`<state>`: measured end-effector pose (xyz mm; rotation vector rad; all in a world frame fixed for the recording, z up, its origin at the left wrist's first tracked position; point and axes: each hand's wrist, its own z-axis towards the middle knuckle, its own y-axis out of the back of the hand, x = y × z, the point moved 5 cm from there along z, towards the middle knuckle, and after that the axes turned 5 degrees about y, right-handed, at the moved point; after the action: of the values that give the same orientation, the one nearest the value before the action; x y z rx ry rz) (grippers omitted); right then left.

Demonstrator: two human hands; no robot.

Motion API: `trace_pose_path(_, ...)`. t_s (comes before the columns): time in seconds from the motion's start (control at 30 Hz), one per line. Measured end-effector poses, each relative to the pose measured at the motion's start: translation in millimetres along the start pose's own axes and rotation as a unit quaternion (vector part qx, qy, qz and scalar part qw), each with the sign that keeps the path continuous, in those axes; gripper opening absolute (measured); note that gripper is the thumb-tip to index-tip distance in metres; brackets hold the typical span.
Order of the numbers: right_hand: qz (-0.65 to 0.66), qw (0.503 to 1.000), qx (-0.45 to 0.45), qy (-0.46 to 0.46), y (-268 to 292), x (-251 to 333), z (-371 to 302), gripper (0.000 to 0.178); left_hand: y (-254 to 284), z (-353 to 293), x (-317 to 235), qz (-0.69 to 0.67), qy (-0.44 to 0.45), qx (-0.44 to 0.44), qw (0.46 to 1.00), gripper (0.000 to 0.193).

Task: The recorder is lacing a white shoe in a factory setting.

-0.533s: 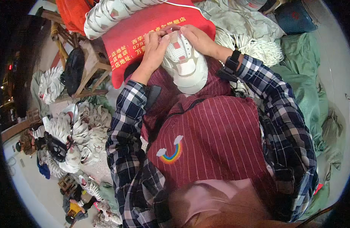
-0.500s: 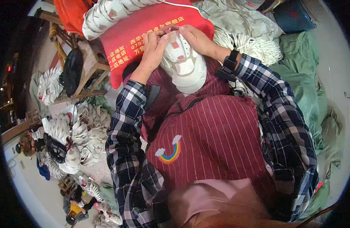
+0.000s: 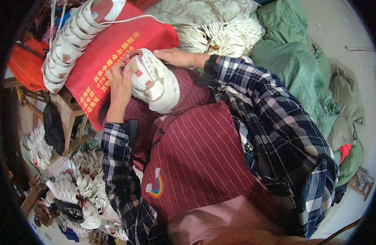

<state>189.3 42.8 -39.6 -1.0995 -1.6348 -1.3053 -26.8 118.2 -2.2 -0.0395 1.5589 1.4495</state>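
A white shoe upper (image 3: 166, 83) with dotted mesh, a small red patch and a dull-red lining stands over my lap, toe toward me. My left hand (image 3: 119, 85) is closed on the left edge of its collar, fingers bent over the rim. Along the collar's right side lies my right hand (image 3: 175, 57), fingers stretched out and touching the edge. Part of the fingertips is hidden by the upper. My striped dark-red apron (image 3: 196, 151) covers my lap beneath it.
Beyond my left hand a red printed cloth (image 3: 155, 34) bears a nested row of white uppers (image 3: 67, 51). Bundled white laces (image 3: 229, 36) lie far off, beside green sacks (image 3: 290, 77) on the right. A wooden stool (image 3: 71, 118) and piled uppers (image 3: 82, 179) stand at left.
The view has turned, so the upper and both hands now sit further left. The upper is tilted, showing more of its right side. My right hand's fingers have straightened along the collar.
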Motion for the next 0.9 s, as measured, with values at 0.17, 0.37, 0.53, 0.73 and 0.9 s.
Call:
trace_pose_path(0.17, -0.052, 0.99, 0.036, -0.128, 88.3, -146.2, -47.1, 0.048, -7.9, 6.7, -2.3, -0.024, 0.059, -0.003, 0.998, 0.039)
trace_pose_path(0.37, -0.314, 0.932, -0.014, -0.183, 146.7, -234.6, -95.9, 0.035, -10.8, 8.4, 1.2, -0.014, 0.025, -0.037, 0.999, 0.037)
trace_pose_path(0.53, -0.42, 0.898, -0.054, -0.117, 128.2, -217.8, -80.8, 0.03, -10.9, 2.7, -5.5, -0.042, 0.119, -0.046, 0.991, 0.037)
trace_pose_path(0.73, -0.437, 0.848, -0.139, -0.266, 126.2, -224.9, -59.6, 0.033, -6.2, -6.7, -14.2, -0.099, 0.15, -0.065, 0.982, 0.037)
trace_pose_path(0.9, -0.432, 0.869, -0.009, -0.241, 105.4, -248.4, -51.7, 0.039, -5.1, -1.5, -13.2, -0.107, 0.167, -0.066, 0.978, 0.038)
